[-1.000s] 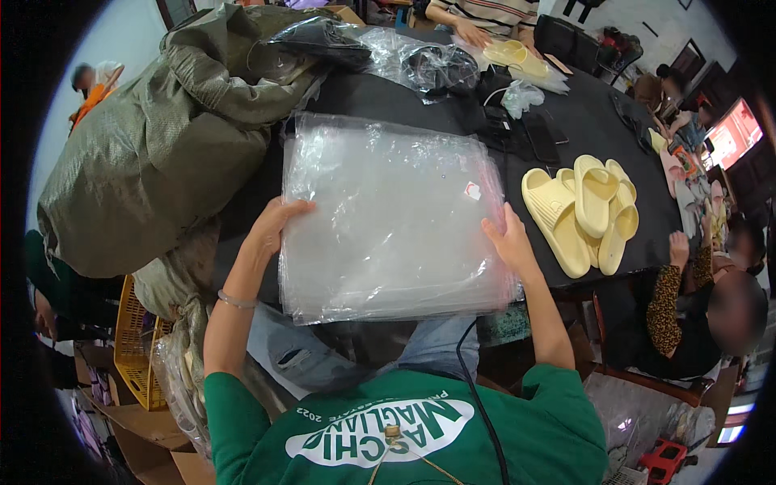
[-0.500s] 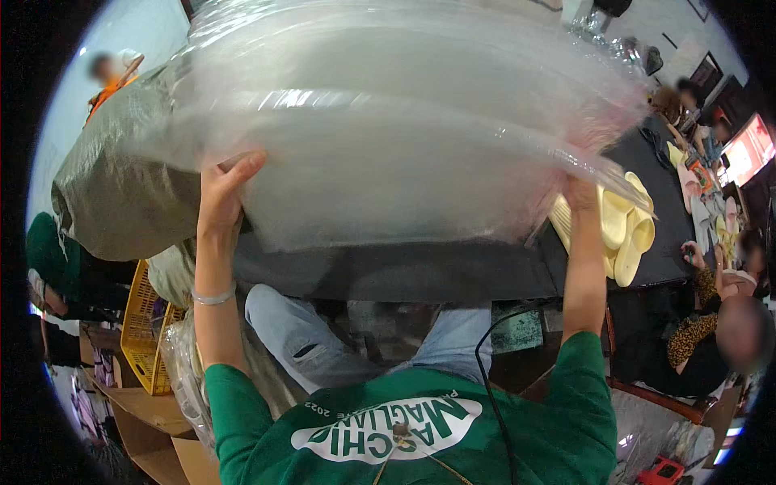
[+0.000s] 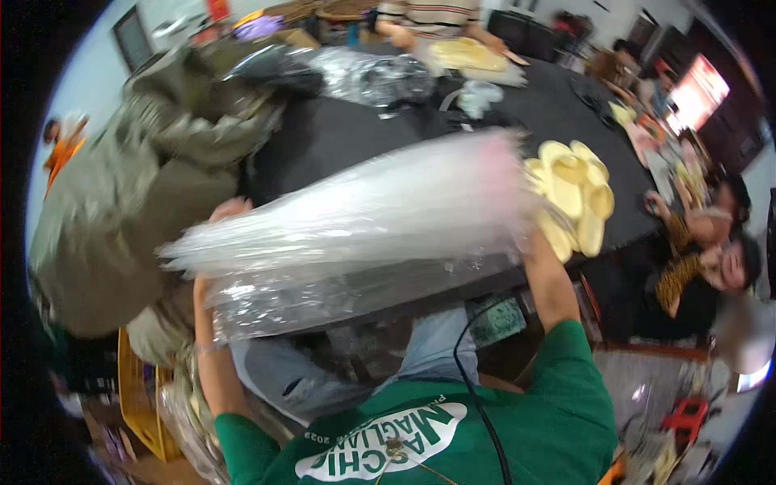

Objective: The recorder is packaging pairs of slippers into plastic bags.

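Plastic bags [image 3: 356, 218], a light, limp, slippery stack, are gripped at both ends by the left hand [image 3: 222, 214] and right hand [image 3: 537, 238] above the bench [image 3: 339, 137].

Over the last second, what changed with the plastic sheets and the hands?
The plastic sheets, first flat on the table, were lifted up high and have swung down, tilted and blurred with motion. The left hand and the right hand kept hold of the stack's sides throughout. The yellow slippers, the olive bag and the black table stayed put.
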